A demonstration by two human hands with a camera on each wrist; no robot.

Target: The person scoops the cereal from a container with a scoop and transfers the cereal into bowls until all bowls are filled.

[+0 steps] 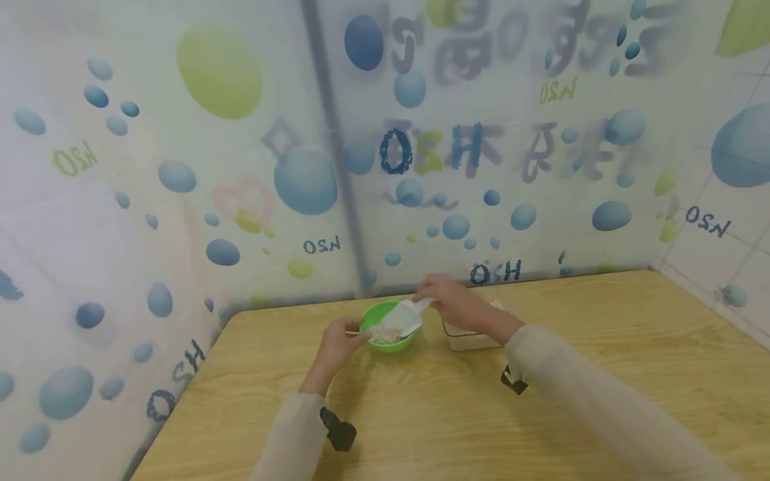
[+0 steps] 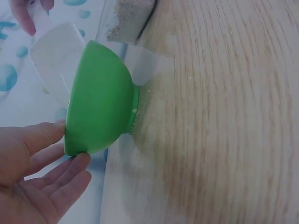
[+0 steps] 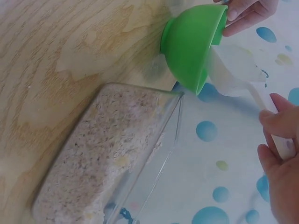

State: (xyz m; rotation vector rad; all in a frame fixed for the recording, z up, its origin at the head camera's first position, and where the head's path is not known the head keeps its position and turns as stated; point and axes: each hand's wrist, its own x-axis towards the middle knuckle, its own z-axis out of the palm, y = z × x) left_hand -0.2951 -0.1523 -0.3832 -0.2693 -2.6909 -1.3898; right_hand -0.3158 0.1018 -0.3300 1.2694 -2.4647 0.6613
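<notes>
A green bowl (image 1: 385, 344) stands on the wooden table with pale flakes (image 1: 385, 334) inside. My left hand (image 1: 338, 347) holds it at the left rim, the thumb at the edge and the fingertips against the outer wall, as the left wrist view shows. A white scoop (image 1: 402, 316) tilts down into the bowl, its blade partly hidden by the bowl's wall in both wrist views. My right hand (image 1: 454, 304) grips the scoop's handle (image 3: 266, 105) from the right, above and behind the bowl.
Right of the bowl, a clear rectangular container (image 3: 107, 154) holds more pale flakes, partly covered by my right forearm in the head view. A few crumbs dot the wooden table (image 1: 415, 414). A wall sheet printed with blue and green dots (image 1: 409, 194) rises behind the table's far edge.
</notes>
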